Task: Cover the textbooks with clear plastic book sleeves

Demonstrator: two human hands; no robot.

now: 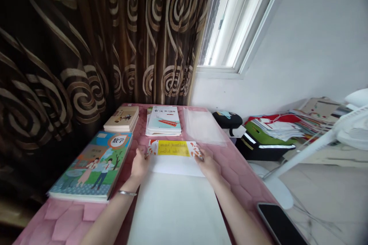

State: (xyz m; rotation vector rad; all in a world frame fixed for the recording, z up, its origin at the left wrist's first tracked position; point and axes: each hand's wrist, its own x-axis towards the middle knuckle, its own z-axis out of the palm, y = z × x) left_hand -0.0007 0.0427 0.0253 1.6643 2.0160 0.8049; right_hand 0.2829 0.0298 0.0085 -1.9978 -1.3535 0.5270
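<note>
My left hand (140, 164), with a silver bangle on the wrist, is closed on the left edge of a white printed sheet (172, 164). My right hand (207, 164) is closed on its right edge. The sheet's far end carries a yellow text panel and orange-red shapes; whether it is loose or part of a book, I cannot tell. A large pale sheet or board (178, 210) reaches from under its near edge toward me, between my forearms. To the left lies a blue-green math textbook (92, 164) atop a stack.
Behind are a tan book stack (122, 118), white-and-teal books (164, 119) and clear plastic sleeves (202, 124) on the pink padded tabletop (69, 218). A phone (280, 224) lies at the right edge. A white fan (304, 157) and a bag (264, 141) under papers stand beyond.
</note>
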